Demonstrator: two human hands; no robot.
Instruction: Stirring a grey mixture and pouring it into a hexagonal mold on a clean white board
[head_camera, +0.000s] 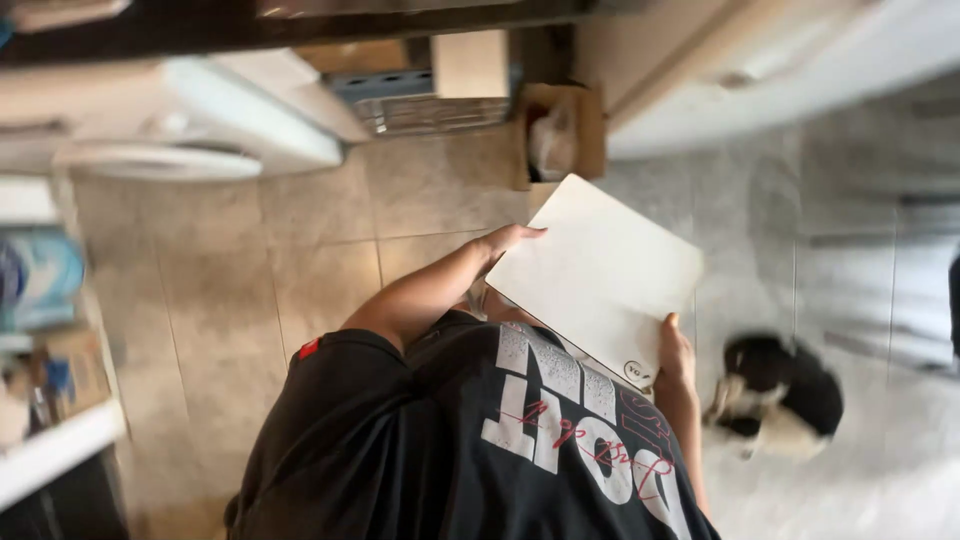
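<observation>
The flat white rectangular board (600, 275) is held tilted in front of the black printed shirt (470, 440). The left hand (505, 240) has its fingers curled over the board's upper left edge; the right hand (675, 350) has fingers closed on its lower right corner. Right of the board, a black-and-white dog (775, 395) lies on the beige tiled floor (300, 260).

Matt white board (600, 270); glossy floor tiles (300, 260)

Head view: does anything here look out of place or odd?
Mostly no. A black-and-white dog lies on the floor close beside the person, who holds a white board in both hands. Nothing looks spilled.
</observation>
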